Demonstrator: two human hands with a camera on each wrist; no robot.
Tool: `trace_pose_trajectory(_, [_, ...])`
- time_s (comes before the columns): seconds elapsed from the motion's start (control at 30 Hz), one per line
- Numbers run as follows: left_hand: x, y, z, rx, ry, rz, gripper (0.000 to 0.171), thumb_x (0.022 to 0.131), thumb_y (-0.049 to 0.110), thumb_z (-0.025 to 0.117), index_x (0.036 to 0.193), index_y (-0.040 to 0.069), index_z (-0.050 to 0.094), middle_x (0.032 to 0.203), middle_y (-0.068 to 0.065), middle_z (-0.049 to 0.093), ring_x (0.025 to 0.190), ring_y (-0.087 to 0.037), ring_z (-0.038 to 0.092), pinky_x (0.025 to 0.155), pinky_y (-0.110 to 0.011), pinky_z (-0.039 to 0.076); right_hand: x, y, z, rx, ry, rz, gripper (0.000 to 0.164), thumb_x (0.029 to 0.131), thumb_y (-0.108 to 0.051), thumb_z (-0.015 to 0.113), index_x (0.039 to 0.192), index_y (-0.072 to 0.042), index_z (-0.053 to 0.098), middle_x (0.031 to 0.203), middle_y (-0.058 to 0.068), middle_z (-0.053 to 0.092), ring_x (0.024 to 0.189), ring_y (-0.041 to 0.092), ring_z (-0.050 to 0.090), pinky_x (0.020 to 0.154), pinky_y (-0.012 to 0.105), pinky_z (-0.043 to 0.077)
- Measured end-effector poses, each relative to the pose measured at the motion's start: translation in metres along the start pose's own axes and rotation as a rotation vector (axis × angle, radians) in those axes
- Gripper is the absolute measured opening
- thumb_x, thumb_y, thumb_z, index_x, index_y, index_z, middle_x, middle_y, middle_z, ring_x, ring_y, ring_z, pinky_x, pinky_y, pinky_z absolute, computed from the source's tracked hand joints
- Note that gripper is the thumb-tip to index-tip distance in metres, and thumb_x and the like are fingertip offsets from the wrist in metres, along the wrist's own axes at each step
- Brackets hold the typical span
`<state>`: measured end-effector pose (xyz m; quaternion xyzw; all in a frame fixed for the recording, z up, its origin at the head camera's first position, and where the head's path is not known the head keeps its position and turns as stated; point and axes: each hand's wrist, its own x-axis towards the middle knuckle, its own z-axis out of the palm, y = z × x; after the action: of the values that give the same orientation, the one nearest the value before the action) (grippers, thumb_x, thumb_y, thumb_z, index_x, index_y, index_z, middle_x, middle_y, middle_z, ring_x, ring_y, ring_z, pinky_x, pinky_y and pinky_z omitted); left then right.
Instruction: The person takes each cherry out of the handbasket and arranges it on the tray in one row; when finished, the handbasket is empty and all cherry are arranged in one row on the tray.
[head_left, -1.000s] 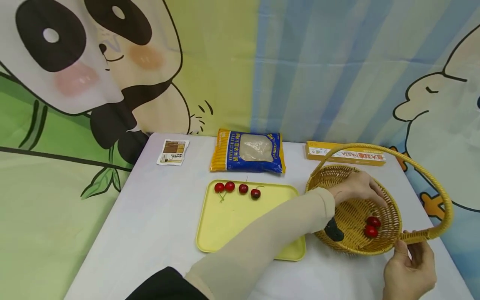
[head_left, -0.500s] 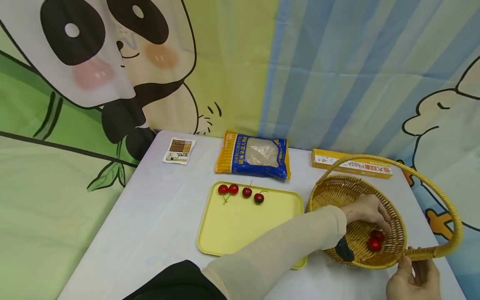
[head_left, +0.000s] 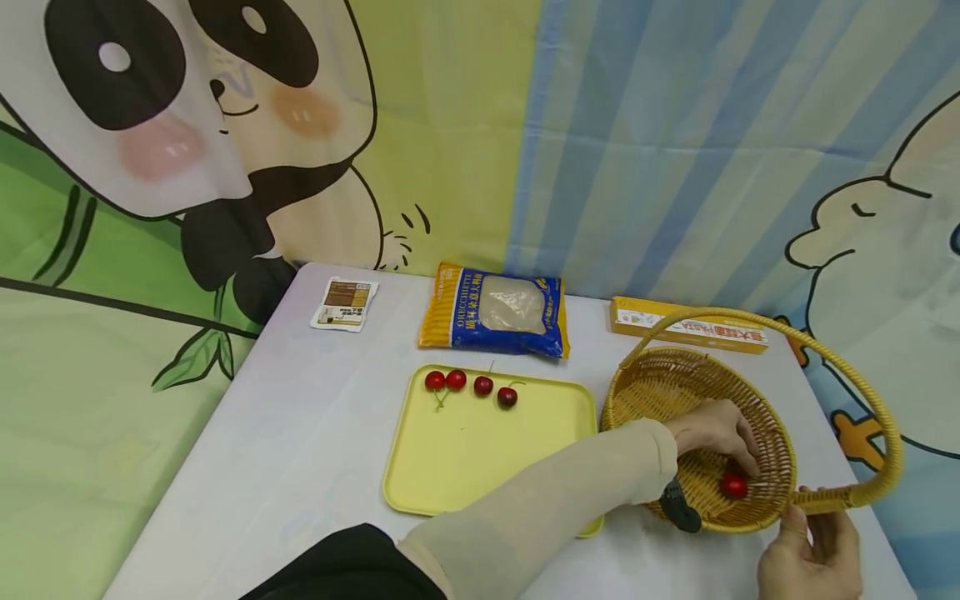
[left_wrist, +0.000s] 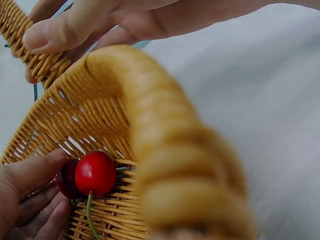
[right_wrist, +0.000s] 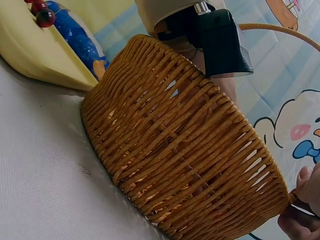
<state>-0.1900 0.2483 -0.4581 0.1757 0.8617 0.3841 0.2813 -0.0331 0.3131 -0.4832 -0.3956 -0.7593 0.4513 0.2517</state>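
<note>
My left hand (head_left: 716, 429) reaches down into the wicker basket (head_left: 660, 392), at its right side. In the left wrist view its thumb and fingers close around a dark red cherry (left_wrist: 68, 179). A brighter cherry (left_wrist: 96, 173) with a green stem lies right against it on the woven bottom. My right hand (head_left: 810, 554) pinches the basket at the near foot of its arched handle (head_left: 891, 450). In the right wrist view the basket's outer side fills the middle, and only some right-hand fingers (right_wrist: 302, 200) show at the edge.
Left of the basket lies a yellow tray (head_left: 480, 458) with several cherries (head_left: 483, 386) along its far side. Behind it are a blue and yellow pasta bag (head_left: 502, 312), a long pasta box (head_left: 697, 327) and a small sachet (head_left: 345, 304). A printed curtain (head_left: 450, 150) hangs behind the table.
My left hand has moved lower in the basket onto one of the two cherries, which is now covered in the head view. The right hand keeps its grip. The head view has shifted slightly.
</note>
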Motion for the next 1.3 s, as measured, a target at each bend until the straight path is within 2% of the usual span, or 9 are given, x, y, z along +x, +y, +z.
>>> trace_pose_trajectory(0.1, [-0.004,-0.002,0.002,0.027,-0.013,0.02,0.009,0.083,0.026,0.092,0.088,0.026,0.085,0.077,0.019,0.071,0.087,0.005,0.061,0.079,-0.008,0.046,-0.003,0.001,0.0,0.009,0.019,-0.02,0.049,0.108,-0.034,0.048,0.157,-0.035,0.045,0.159,0.001,0.05,0.148,0.009,0.046,0.121,0.031,0.04])
trace_pose_trajectory(0.3, [-0.009,-0.001,0.003,0.129,-0.04,0.076,0.009,0.084,0.028,0.09,0.091,0.028,0.085,0.076,0.02,0.073,0.093,0.007,0.061,0.09,-0.006,0.043,-0.008,0.003,-0.002,0.018,0.037,-0.025,0.048,0.108,-0.034,0.05,0.155,-0.035,0.047,0.158,0.0,0.052,0.147,0.008,0.048,0.12,0.03,0.041])
trace_pose_trajectory(0.43, [-0.013,-0.002,-0.003,0.106,-0.046,0.102,0.006,0.084,0.028,0.09,0.089,0.028,0.086,0.079,0.021,0.073,0.111,0.007,0.06,0.1,-0.008,0.041,-0.009,0.004,-0.002,0.034,0.048,-0.01,0.049,0.105,-0.036,0.053,0.154,-0.036,0.049,0.157,-0.002,0.053,0.144,0.006,0.049,0.12,0.029,0.041])
trace_pose_trajectory(0.53, [-0.018,-0.003,-0.013,0.055,-0.046,0.107,0.006,0.085,0.026,0.09,0.09,0.026,0.086,0.085,0.021,0.074,0.116,0.005,0.06,0.098,-0.01,0.044,-0.009,0.004,-0.002,0.052,0.051,0.002,0.049,0.104,-0.036,0.053,0.153,-0.037,0.05,0.156,-0.003,0.054,0.142,0.004,0.051,0.119,0.028,0.042])
trace_pose_trajectory(0.7, [-0.027,-0.009,-0.031,0.019,-0.07,0.145,0.012,0.088,0.023,0.087,0.1,0.023,0.086,0.093,0.019,0.075,0.097,0.003,0.064,0.085,-0.011,0.049,-0.009,0.008,-0.004,0.071,0.059,-0.005,0.047,0.105,-0.034,0.054,0.152,-0.035,0.052,0.154,-0.003,0.056,0.138,0.002,0.053,0.117,0.025,0.043])
trace_pose_trajectory(0.87, [-0.036,-0.016,-0.059,-0.015,-0.072,0.164,0.017,0.089,0.021,0.086,0.105,0.02,0.084,0.093,0.017,0.075,0.088,0.003,0.063,0.076,-0.013,0.05,-0.006,0.012,-0.003,0.053,0.075,-0.08,0.043,0.106,-0.027,0.056,0.149,-0.031,0.057,0.149,-0.002,0.061,0.135,0.003,0.056,0.114,0.022,0.046])
trace_pose_trajectory(1.0, [-0.045,-0.023,-0.082,-0.092,-0.074,0.166,0.016,0.088,0.017,0.086,0.104,0.017,0.083,0.09,0.012,0.076,0.084,0.0,0.065,0.075,-0.015,0.051,-0.001,0.011,-0.001,0.032,0.082,-0.121,0.043,0.106,-0.026,0.056,0.149,-0.032,0.056,0.146,-0.003,0.061,0.137,0.004,0.055,0.113,0.023,0.046])
trace_pose_trajectory(1.1, [-0.053,-0.031,-0.096,-0.124,-0.065,0.194,0.018,0.089,0.016,0.085,0.106,0.016,0.082,0.092,0.012,0.076,0.084,0.0,0.066,0.076,-0.016,0.052,0.001,0.007,0.0,0.039,0.078,-0.145,0.043,0.106,-0.028,0.056,0.149,-0.031,0.056,0.146,-0.003,0.061,0.136,0.004,0.056,0.113,0.023,0.046])
trace_pose_trajectory(1.3, [-0.069,-0.056,-0.114,-0.141,-0.025,0.254,0.021,0.09,0.02,0.084,0.111,0.016,0.082,0.094,0.014,0.077,0.086,0.003,0.067,0.08,-0.014,0.052,0.002,0.002,0.004,0.069,0.072,-0.188,0.04,0.105,-0.024,0.061,0.145,-0.028,0.061,0.14,-0.005,0.065,0.129,0.003,0.059,0.11,0.02,0.048])
